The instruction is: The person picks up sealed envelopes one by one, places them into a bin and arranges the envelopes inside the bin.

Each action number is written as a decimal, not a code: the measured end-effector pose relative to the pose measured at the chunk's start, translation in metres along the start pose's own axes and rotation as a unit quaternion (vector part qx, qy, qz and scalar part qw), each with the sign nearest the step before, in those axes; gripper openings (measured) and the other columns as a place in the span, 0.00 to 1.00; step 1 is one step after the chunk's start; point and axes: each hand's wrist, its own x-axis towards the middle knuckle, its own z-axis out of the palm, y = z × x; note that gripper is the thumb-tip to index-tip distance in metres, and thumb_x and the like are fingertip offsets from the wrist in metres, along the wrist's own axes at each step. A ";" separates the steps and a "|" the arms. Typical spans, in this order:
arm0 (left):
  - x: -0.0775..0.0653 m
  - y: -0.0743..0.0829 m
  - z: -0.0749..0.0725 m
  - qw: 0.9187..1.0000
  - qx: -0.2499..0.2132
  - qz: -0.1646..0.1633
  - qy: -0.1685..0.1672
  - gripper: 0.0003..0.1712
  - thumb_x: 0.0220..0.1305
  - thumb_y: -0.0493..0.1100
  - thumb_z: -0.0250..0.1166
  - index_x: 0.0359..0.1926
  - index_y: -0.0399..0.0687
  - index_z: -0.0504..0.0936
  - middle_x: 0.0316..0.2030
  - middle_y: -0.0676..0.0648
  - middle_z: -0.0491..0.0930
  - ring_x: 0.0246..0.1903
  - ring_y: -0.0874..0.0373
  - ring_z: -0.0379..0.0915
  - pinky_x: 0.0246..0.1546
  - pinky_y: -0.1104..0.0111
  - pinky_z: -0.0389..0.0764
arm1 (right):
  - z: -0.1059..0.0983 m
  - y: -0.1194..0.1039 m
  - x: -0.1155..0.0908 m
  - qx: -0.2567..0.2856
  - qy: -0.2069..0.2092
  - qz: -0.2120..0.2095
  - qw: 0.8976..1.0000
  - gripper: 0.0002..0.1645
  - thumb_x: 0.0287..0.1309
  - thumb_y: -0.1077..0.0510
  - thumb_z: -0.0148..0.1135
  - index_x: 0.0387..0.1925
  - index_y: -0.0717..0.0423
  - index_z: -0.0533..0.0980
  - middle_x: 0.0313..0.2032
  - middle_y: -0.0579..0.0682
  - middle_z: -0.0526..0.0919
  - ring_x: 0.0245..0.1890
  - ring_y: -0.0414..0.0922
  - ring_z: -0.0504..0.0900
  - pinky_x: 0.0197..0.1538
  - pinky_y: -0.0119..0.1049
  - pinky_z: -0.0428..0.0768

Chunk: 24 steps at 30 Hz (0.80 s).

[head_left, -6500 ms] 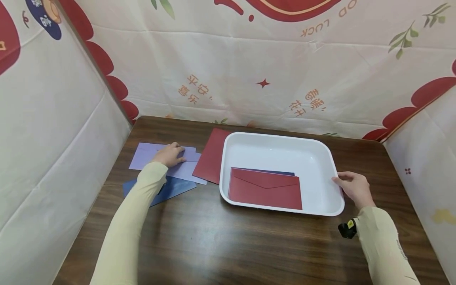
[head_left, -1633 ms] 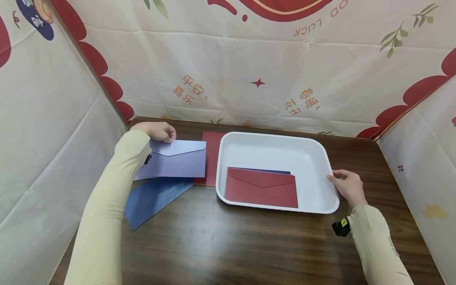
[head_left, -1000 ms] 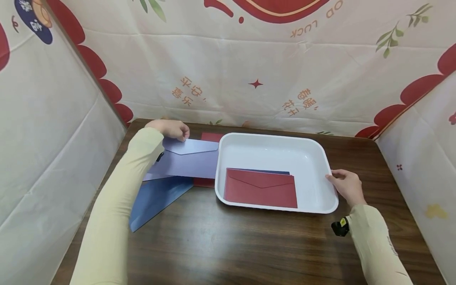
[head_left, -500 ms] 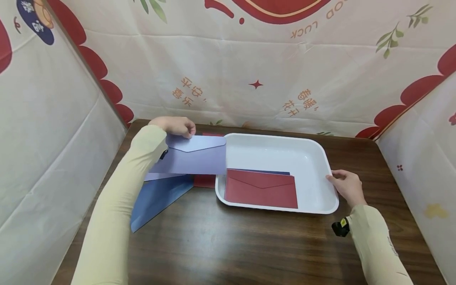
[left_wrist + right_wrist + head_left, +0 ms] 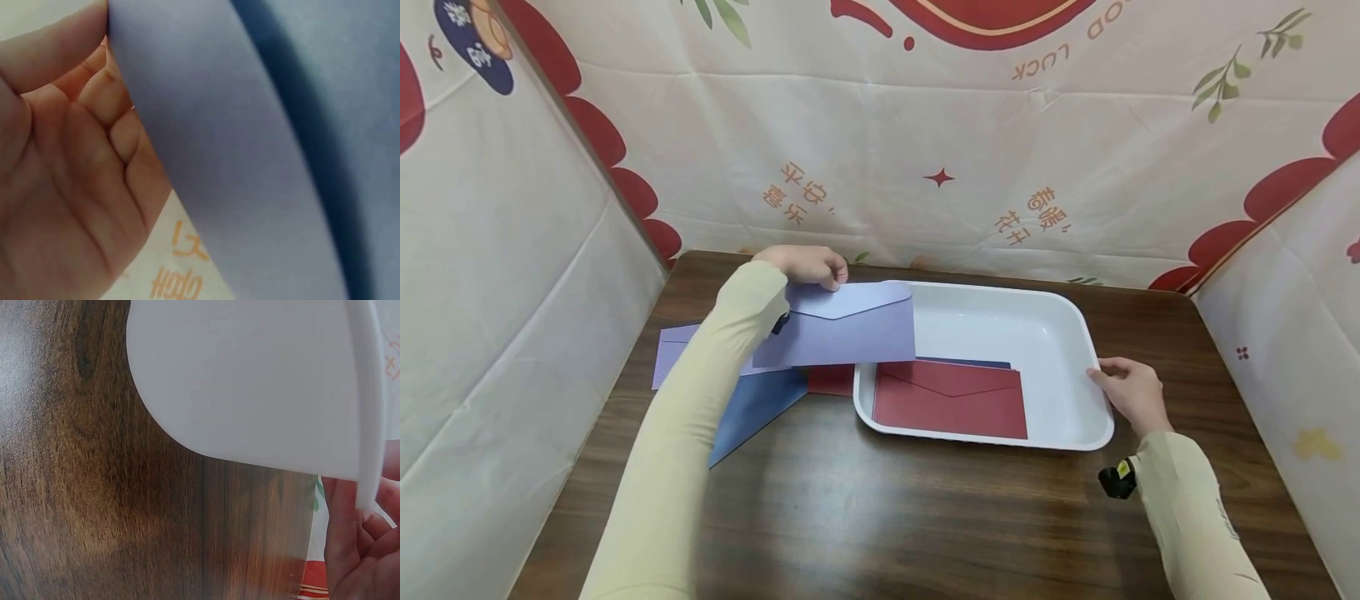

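Observation:
My left hand pinches a lavender envelope by its top edge, flap side showing. The envelope's right end overlaps the left side of a white tray. In the left wrist view, the thumb and curled fingers of the left hand meet at the envelope's edge. My right hand grips the tray's right rim, thumb on top; the right wrist view has the fingers of that hand at the tray wall. Inside the tray lie a red envelope and, mostly hidden beneath, a dark blue envelope.
Left of the tray on the wooden table lie another lavender envelope, a blue envelope and a red envelope, partly covered. A printed cloth rises behind the table, with cloth walls at both sides.
The left hand has picked up a lavender envelope from the left pile and carried it right, over the tray's left side. The right hand keeps its grip on the rim.

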 end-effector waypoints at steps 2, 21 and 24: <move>0.005 0.004 0.002 1.000 -0.008 0.004 0.000 0.03 0.58 0.36 0.53 0.34 0.45 0.72 0.34 0.47 0.68 0.36 0.55 0.62 0.37 0.66 0.62 | 0.000 -0.001 0.000 -0.003 -0.001 0.000 1.000 0.33 0.58 0.46 0.55 0.55 0.68 0.68 0.37 0.62 0.77 0.29 0.47 0.75 0.27 0.32 0.75; 0.042 0.044 0.025 0.998 -0.043 0.029 -0.030 0.03 0.56 0.35 0.51 0.31 0.46 0.69 0.29 0.49 0.62 0.29 0.58 0.58 0.31 0.69 0.60 | 0.005 0.014 0.013 0.023 0.024 0.021 0.999 0.34 0.53 0.43 0.61 0.53 0.64 0.71 0.30 0.57 0.78 0.25 0.46 0.75 0.26 0.41 0.76; 0.046 0.048 0.027 0.998 -0.042 0.036 -0.032 0.03 0.55 0.35 0.50 0.31 0.45 0.70 0.28 0.50 0.62 0.27 0.59 0.58 0.29 0.70 0.60 | 0.004 0.017 0.016 0.025 0.015 0.012 1.000 0.36 0.53 0.42 0.61 0.54 0.65 0.71 0.31 0.58 0.78 0.26 0.47 0.75 0.26 0.41 0.76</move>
